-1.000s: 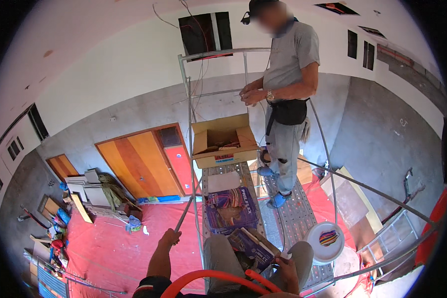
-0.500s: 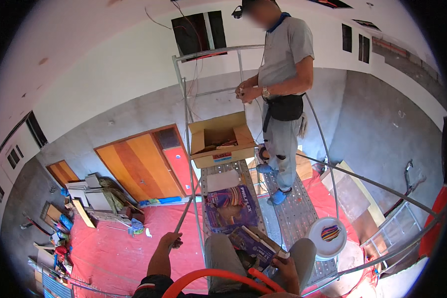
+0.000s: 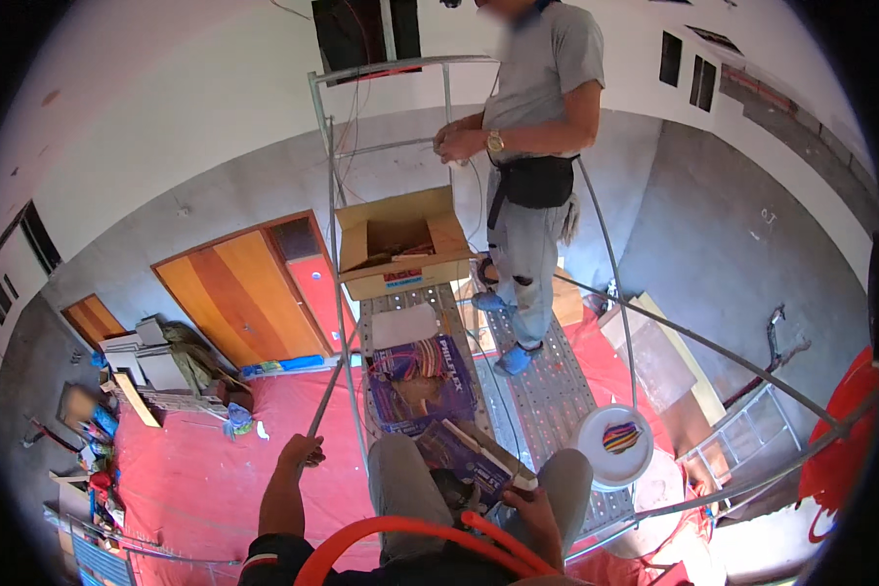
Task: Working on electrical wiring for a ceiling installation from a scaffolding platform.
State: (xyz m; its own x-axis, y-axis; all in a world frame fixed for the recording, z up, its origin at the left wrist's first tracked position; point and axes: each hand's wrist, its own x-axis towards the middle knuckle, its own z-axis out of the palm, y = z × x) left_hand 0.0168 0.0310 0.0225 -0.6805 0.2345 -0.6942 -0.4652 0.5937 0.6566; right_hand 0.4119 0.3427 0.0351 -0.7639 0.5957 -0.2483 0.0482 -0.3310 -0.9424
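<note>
My left hand [image 3: 301, 449] is closed round a slanting metal scaffold pole [image 3: 326, 393] at the lower left. My right hand [image 3: 527, 503] is closed by my knee at the edge of an opened purple-printed box [image 3: 459, 454], on a small pale thing I cannot make out. A larger flattened purple box [image 3: 430, 400] with striped coloured wires lies beyond. A white round bucket lid [image 3: 596, 459] bearing a bundle of coloured wire [image 3: 620, 439] is right of my knee. An orange tube [image 3: 381, 527] arches across at the bottom.
A co-worker [image 3: 547, 127] stands on the right perforated plank [image 3: 581, 410], hands together at waist height, beside an open cardboard box [image 3: 400, 273]. Scaffold rails [image 3: 772, 381] surround us. Below are red sheeting [image 3: 195, 459], stacked boards [image 3: 142, 356] and a ladder [image 3: 742, 439].
The whole scene has shifted up and to the left in my view. Both my hands keep their grips, and the co-worker stays standing with hands together.
</note>
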